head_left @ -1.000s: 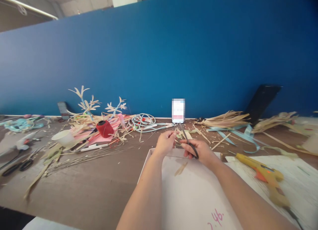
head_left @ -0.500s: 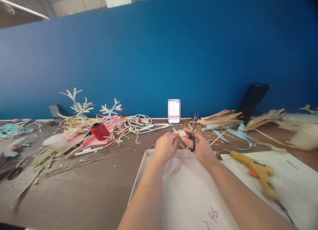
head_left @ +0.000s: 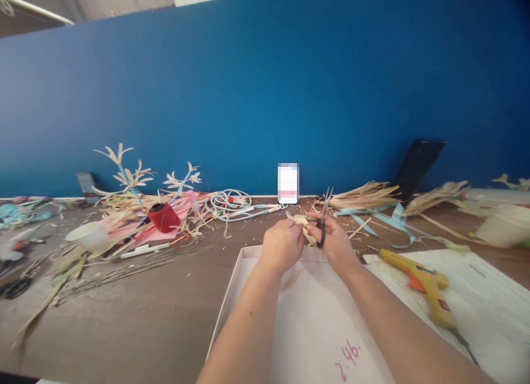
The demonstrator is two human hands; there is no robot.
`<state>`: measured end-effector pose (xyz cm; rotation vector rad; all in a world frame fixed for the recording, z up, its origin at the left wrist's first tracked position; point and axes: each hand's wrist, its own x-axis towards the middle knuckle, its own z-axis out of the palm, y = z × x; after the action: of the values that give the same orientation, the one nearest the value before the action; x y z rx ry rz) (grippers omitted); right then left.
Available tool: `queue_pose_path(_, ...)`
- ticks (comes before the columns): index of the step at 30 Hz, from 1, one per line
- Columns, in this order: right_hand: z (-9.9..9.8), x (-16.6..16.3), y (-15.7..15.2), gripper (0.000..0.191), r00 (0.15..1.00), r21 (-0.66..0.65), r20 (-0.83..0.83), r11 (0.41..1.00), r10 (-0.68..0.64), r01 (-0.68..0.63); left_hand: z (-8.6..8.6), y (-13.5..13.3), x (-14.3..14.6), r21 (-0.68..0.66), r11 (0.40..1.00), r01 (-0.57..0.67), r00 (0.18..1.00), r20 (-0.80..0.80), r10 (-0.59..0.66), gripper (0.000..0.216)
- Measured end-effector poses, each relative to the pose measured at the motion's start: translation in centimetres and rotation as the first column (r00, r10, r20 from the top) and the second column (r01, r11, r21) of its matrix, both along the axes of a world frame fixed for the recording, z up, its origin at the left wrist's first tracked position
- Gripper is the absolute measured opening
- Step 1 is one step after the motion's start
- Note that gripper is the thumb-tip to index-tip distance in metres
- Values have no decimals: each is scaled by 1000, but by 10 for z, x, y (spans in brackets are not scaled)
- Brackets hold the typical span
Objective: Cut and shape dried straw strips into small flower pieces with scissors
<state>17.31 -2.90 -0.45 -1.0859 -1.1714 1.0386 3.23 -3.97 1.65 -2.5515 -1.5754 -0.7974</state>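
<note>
Over the far edge of a white box lid (head_left: pixel 314 317), my two hands are close together. My left hand (head_left: pixel 284 243) is closed, its fingertips pinching a pale straw-coloured strip (head_left: pixel 301 220) that looks like dried husk or raffia. My right hand (head_left: pixel 334 237) has a pair of scissors (head_left: pixel 324 221) with dark handles hooked in it, the blades pointing up and away. The right thumb and fingertips also meet the pale strip beside the left fingers. How much of the strip lies inside the fingers is hidden.
A yellow glue gun (head_left: pixel 426 284) lies on papers at right. Straw bundles (head_left: pixel 364 196) and a blue ribbon (head_left: pixel 397 224) are behind. At left are a red thread spool (head_left: pixel 164 217), a white cup (head_left: pixel 88 236), thin wires (head_left: pixel 124 271) and straw flowers (head_left: pixel 134 177). A phone (head_left: pixel 288 184) leans on the blue partition.
My left hand has shifted slightly right, nearer the right hand, its fingers covering more of the strip. The scissors remain in my right hand. The whole view has moved a little.
</note>
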Motion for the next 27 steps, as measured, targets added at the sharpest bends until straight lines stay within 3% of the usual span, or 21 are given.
queue_pose_path(9,-6,1,4,48,1000,19,-7,1000,25,-25,1,0,1,-44,998,-33,999,-30,32,29)
queue_pose_path(20,-4,2,3,48,1000,-8,0,1000,-20,20,-1,1,3,-7,999,-46,996,-76,45,29)
queue_pose_path(24,-1,1,2,48,1000,-18,-2,1000,-11,11,0,1,4,-62,997,-39,999,27,41,28)
queue_pose_path(27,-1,2,2,46,1000,-19,-15,1000,1,-1,-5,6,-1,-190,982,8,969,245,40,31)
